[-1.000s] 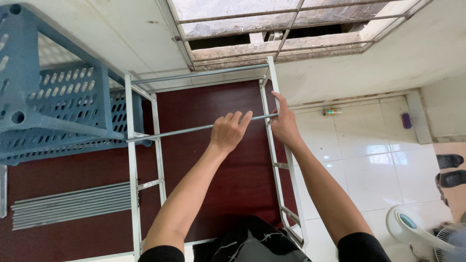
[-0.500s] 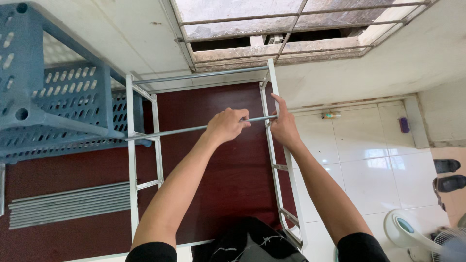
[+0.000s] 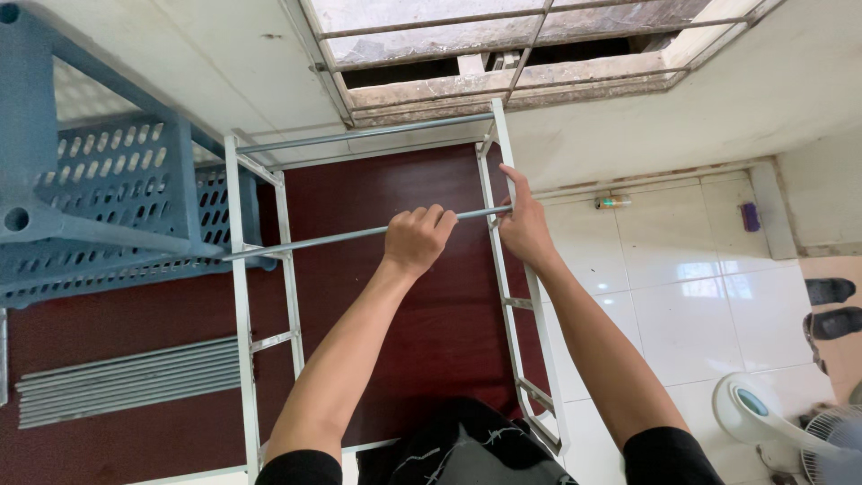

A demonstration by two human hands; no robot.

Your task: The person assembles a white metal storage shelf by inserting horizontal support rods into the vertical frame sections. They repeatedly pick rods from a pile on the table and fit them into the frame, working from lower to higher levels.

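Curling over rod [image 3: 350, 235], left hand [image 3: 417, 239]; right hand [image 3: 523, 229] hides rod end, grip unclear.

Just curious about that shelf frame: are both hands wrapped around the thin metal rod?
No: only the left hand grips the rod; the right hand rests on the white side frame.

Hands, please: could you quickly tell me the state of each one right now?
Left hand: closed around the grey metal rod.
Right hand: gripping the white rack frame where the rod meets it.
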